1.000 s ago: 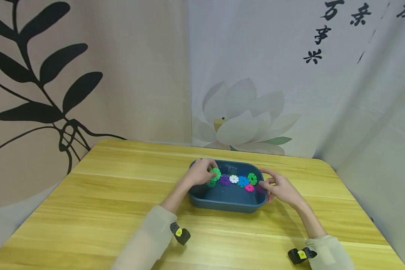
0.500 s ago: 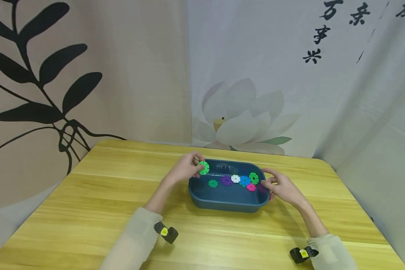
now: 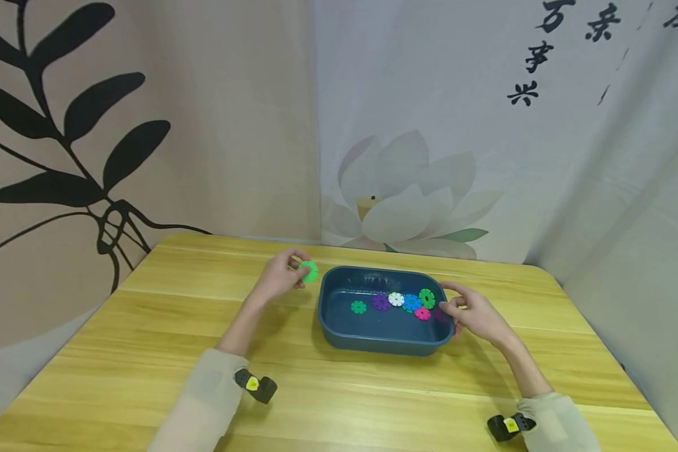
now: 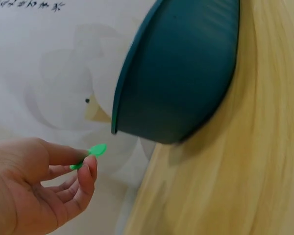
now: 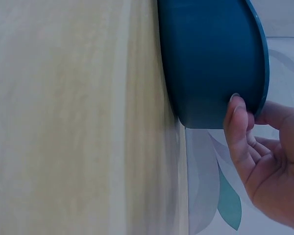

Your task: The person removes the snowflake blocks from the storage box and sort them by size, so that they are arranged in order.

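In the head view, my left hand [image 3: 279, 276] is above the table, left of a dark blue plastic basin [image 3: 384, 344]. It pinches a light green notched plastic disc [image 3: 309, 271] between thumb and fingertips; the left wrist view has this disc [image 4: 98, 150] nearly edge-on, apart from the basin wall [image 4: 171, 83]. At the basin's right end my right hand [image 3: 477, 316] grips the rim, one fingertip against the outer wall in the right wrist view. Inside the basin lie a green disc [image 3: 358, 307], a purple disc [image 3: 381, 302], a white disc [image 3: 396, 299], a blue disc [image 3: 412, 302] and a pink disc [image 3: 422, 313].
The basin stands on a wood-grain table [image 3: 339, 402]. A second green disc [image 3: 427, 298] leans near its right wall, and another purple disc [image 3: 442, 315] is partly covered by my right hand. Behind the table hangs a printed curtain [image 3: 248, 125].
My left hand has carried the light green disc out of the basin, leftward past its left rim. My right hand stays at the right rim; the basin has shifted slightly right in the view.
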`<state>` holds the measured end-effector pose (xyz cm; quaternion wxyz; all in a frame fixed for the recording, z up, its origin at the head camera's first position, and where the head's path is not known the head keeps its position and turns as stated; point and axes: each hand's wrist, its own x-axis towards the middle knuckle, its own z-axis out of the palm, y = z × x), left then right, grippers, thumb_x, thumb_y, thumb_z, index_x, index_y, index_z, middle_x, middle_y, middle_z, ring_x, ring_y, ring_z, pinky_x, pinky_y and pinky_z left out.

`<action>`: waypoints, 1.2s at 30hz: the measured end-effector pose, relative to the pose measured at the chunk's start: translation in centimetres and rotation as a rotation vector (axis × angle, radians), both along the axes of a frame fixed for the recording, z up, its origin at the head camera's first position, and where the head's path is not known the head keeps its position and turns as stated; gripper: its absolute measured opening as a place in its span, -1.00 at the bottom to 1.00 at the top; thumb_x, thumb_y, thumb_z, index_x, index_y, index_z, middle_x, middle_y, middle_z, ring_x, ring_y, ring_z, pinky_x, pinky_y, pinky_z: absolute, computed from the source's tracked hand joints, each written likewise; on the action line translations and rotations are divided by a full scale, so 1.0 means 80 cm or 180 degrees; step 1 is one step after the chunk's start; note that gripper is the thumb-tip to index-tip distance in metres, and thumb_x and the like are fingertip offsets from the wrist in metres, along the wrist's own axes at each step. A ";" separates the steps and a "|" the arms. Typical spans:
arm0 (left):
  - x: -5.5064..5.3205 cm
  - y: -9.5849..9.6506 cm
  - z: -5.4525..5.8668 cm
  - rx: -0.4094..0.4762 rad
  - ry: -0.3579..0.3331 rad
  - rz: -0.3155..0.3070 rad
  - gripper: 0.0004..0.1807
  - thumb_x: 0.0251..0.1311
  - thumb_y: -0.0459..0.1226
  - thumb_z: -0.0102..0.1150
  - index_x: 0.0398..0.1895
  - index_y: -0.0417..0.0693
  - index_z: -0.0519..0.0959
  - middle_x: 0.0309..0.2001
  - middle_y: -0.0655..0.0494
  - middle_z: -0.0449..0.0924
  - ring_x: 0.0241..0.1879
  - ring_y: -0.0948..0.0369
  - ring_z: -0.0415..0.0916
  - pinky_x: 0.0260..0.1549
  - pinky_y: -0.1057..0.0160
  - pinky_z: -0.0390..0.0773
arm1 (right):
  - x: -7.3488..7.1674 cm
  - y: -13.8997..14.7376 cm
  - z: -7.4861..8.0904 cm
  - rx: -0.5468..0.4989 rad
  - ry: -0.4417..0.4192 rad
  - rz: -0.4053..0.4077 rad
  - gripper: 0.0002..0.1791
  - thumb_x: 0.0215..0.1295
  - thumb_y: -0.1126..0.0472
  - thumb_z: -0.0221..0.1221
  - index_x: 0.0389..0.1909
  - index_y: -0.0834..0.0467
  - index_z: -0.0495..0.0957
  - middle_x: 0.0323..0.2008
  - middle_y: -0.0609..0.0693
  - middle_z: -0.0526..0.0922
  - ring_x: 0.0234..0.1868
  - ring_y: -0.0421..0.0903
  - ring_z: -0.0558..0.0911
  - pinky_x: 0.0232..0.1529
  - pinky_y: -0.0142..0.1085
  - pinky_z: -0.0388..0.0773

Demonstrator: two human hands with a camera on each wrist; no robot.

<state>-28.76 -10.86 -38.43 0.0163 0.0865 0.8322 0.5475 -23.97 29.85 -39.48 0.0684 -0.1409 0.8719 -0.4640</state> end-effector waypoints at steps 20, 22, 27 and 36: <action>-0.017 -0.002 -0.043 0.0019 -0.0439 0.0030 -0.72 0.30 -0.54 0.18 0.05 -0.40 0.47 -0.32 -0.25 0.60 -0.49 0.12 0.64 -0.41 0.25 0.69 | -0.001 0.008 -0.003 -0.0126 -0.0107 -0.0036 -0.37 0.50 0.28 0.13 0.47 0.34 0.15 -0.38 0.26 0.63 -0.58 0.09 0.67 -0.45 -0.05 0.68; -0.017 -0.001 -0.045 0.0030 -0.0485 0.0004 -0.72 0.29 -0.54 0.18 0.04 -0.41 0.45 -0.33 -0.25 0.61 -0.51 0.15 0.63 -0.41 0.25 0.69 | -0.001 0.008 -0.004 -0.0117 -0.0102 -0.0022 -0.37 0.50 0.27 0.13 0.47 0.34 0.15 -0.38 0.26 0.63 -0.57 0.10 0.68 -0.46 -0.05 0.68; -0.018 0.002 -0.050 0.0055 -0.0556 -0.0027 -0.72 0.28 -0.55 0.20 0.01 -0.40 0.44 -0.33 -0.25 0.63 -0.55 0.19 0.61 -0.43 0.28 0.68 | -0.001 0.009 -0.003 -0.0084 -0.0105 -0.0046 -0.38 0.49 0.29 0.13 0.47 0.34 0.16 -0.39 0.25 0.63 -0.58 0.10 0.67 -0.46 -0.06 0.68; -0.018 0.012 -0.057 -0.0431 -0.0379 0.0037 -0.76 0.30 -0.44 0.26 -0.02 -0.30 0.49 -0.48 -0.04 0.64 -0.61 0.24 0.48 -0.56 0.40 0.46 | -0.005 0.013 -0.006 -0.0032 -0.0077 -0.0040 -0.37 0.49 0.26 0.14 0.46 0.34 0.17 -0.41 0.23 0.62 -0.59 0.06 0.66 -0.46 -0.08 0.67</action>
